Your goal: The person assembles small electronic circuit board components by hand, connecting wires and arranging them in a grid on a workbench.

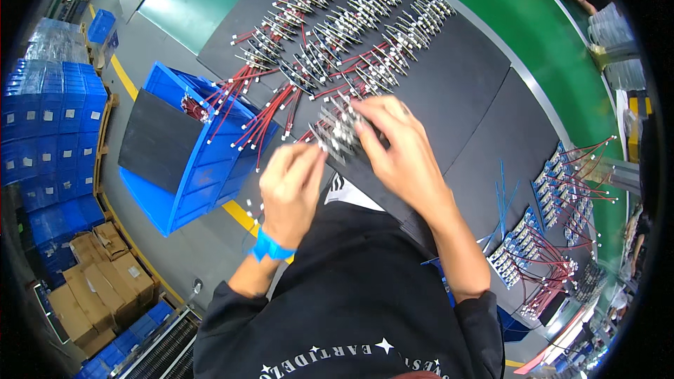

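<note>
A bunch of small circuit boards [337, 130], blurred by motion, is between my two hands just above the table's near edge. My right hand [399, 146] grips the boards from the right, thumb and fingers bent around their ends. My left hand [289, 177], a blue band at its wrist, has its fingers closed by the boards' left end; whatever it pinches is too smeared to make out. Just beyond lie three long rows of similar boards [365, 3] standing on edge, their red wires [261, 126] with white connectors trailing toward the left edge.
A black-topped table [470, 109] carries the rows. Against its left side stands a blue bin [203, 182] with a dark panel [156, 139] and more wires. Blue boards [519, 245] with red wires lie at the right. Cartons [105, 288] and stacked blue crates [56, 119] stand far left.
</note>
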Tool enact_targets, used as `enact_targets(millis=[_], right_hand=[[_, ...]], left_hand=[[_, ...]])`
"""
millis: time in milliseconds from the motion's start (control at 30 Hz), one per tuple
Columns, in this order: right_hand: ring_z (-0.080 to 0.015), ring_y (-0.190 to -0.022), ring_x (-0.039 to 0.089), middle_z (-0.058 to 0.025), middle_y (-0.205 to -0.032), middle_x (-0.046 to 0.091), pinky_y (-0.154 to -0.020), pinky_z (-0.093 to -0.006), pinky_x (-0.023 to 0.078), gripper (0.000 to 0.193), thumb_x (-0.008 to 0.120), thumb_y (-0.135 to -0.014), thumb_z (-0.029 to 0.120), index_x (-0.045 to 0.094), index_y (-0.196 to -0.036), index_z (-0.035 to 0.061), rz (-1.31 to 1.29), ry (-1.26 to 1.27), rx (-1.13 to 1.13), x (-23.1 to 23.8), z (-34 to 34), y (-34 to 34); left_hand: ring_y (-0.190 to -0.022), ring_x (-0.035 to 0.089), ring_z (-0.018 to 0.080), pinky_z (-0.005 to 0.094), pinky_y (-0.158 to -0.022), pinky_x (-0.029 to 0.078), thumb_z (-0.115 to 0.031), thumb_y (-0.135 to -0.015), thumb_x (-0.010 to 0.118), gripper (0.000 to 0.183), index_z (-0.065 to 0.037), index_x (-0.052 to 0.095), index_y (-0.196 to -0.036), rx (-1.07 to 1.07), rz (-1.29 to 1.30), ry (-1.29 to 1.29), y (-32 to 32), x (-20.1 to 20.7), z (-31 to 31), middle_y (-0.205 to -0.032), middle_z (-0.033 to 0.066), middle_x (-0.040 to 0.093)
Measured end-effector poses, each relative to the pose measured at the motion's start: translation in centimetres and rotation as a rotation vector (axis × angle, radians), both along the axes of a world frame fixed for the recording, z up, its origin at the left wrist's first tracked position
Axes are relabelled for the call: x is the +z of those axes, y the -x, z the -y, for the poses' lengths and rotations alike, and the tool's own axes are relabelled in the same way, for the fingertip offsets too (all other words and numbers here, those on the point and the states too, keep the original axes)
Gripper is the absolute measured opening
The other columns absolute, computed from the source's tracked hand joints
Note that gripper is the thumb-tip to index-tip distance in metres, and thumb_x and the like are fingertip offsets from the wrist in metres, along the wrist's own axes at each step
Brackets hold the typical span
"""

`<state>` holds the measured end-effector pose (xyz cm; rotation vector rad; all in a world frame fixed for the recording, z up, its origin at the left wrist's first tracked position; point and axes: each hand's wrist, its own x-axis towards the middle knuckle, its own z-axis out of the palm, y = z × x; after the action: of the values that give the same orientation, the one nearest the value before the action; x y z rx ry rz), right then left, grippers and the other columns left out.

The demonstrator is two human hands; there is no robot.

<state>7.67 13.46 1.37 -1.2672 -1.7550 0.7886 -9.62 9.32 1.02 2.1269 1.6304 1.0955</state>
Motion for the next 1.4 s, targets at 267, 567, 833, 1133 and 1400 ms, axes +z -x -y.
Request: enact_targets(millis=[267,567,833,1133,1400], right_hand=[[-0.0285,-0.084,0.061,-0.0145,-0.089,0.062,-0.076,-0.0336,0.048,0.018,0.065,-0.079,-0.001,0.064,-0.097,-0.0018,-0.003,-0.01,-0.214,1.5,2.8,-2.5],[-0.0091,-0.04,0.039,-0.0061,-0.041,0.046,-0.039,-0.0313,0.028,0.049,0.062,-0.09,0.017,0.048,-0.049,-0.0051,0.322,0.502,-0.996,2.1,21.2,-11.7],[-0.0331,-0.108,0.052,-0.0206,-0.123,0.049,-0.093,-0.0402,0.043,0.05,0.074,-0.075,0.009,0.055,-0.12,-0.0023,0.708,0.149,-1.426,-2.4,25.5,-12.6],[-0.036,-0.123,0.042,-0.017,-0.117,0.056,-0.104,-0.0484,0.031,0.024,0.068,-0.077,0.005,0.065,-0.1,0.0002,0.344,0.024,-1.484,-3.7,25.5,-11.7],[-0.0461,-0.128,0.036,-0.0143,-0.124,0.052,-0.107,-0.0578,0.024,0.036,0.076,-0.071,0.015,0.066,-0.105,0.0078,0.253,-0.049,-0.865,-0.2,26.3,-10.3]], left_hand=[[-0.082,0.054,0.027,0.0383,-0.073,0.043,-0.006,-0.069,0.074,0.012,-0.003,0.069,-0.079,0.024,-0.19,0.0,0.6,-1.6,-3.8,-0.082,0.0061,0.06],[-0.086,0.053,0.0283,0.0392,-0.078,0.044,-0.005,-0.069,0.076,0.023,-0.002,0.068,-0.09,0.01,-0.095,0.038,0.7,0.1,-2.9,-0.088,0.0099,0.059],[-0.083,0.059,0.0248,0.0341,-0.073,0.048,0.006,-0.072,0.07,0.017,-0.001,0.068,-0.088,-0.492,0.226,0.064,-7.8,2.6,0.5,-0.088,0.0108,0.06],[-0.104,0.06,0.0258,0.0356,-0.093,0.049,-0.008,-0.094,0.054,0.024,0.006,0.058,-0.114,-0.949,0.557,0.917,-15.3,-0.3,3.8,-0.118,0.0154,0.056],[-0.112,0.058,0.0246,0.035,-0.089,0.052,-0.041,-0.1,0.039,0.057,0.006,0.042,-0.132,-0.93,0.87,1.981,-18.9,0.8,0.3,-0.123,0.0157,0.057]])
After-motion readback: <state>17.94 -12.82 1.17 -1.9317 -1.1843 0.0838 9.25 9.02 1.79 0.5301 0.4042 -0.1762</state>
